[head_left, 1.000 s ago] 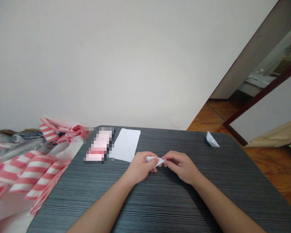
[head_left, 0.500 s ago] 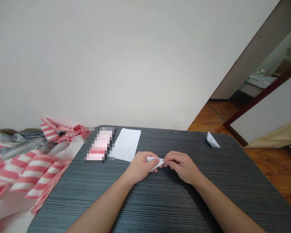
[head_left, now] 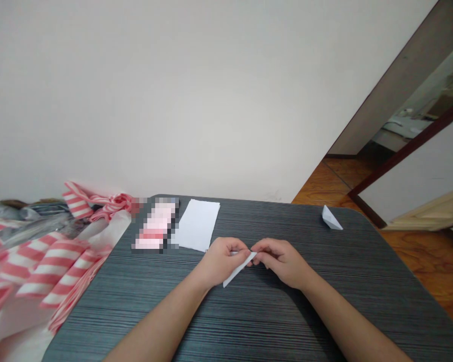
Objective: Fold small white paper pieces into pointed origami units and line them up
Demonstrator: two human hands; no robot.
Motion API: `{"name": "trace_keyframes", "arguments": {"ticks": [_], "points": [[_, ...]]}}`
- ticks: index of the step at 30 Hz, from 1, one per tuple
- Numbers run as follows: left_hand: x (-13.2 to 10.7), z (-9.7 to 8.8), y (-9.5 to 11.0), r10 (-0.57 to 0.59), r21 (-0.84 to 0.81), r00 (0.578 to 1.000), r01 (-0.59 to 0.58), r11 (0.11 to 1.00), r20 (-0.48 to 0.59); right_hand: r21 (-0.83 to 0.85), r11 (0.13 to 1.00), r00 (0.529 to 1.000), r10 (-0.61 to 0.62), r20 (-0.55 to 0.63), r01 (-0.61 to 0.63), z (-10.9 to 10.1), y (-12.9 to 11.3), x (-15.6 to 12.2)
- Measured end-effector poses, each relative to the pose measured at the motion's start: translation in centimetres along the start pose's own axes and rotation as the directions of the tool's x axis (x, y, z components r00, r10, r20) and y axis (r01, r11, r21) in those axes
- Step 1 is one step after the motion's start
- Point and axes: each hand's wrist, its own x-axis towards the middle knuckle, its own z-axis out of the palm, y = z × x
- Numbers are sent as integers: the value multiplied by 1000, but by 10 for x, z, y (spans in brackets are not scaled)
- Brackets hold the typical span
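Between my two hands is a narrow piece of folded white paper (head_left: 235,273), slanting down toward the left. My left hand (head_left: 223,260) is closed on it, thumb on top, with part of the paper hidden behind the fingers. At its upper right end, my right hand (head_left: 278,259) pinches the tip between thumb and fingers. Both hands are just above the dark wood-grain table (head_left: 219,322). Behind my left hand lies a small stack of white paper sheets (head_left: 198,223).
Left of the sheets lies a flat, pixelated pink-and-white thing (head_left: 156,223). A folded white paper boat (head_left: 331,218) sits at the table's back right. Red-and-white striped cloth (head_left: 53,266) is heaped beyond the left edge. A white wall (head_left: 196,100) rises behind.
The folded paper has turned in my hands, so a long narrow edge now points down toward me. Both hands have shifted only slightly.
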Motion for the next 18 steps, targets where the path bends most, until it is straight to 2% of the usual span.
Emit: {"name": "trace_keyframes", "arguments": {"ticks": [3,9,18], "points": [[-1,1,-1,5,42,1000,-4,999,-24,22,996,996,84,-37,-83,1,1,0],[-2,0,2,66,123,997,-62,990,-28,-15,990,989,141,55,-140,5,0,1],[-2,-2,4,67,152,998,-67,986,8,-34,992,992,125,32,-124,7,-1,2]]}}
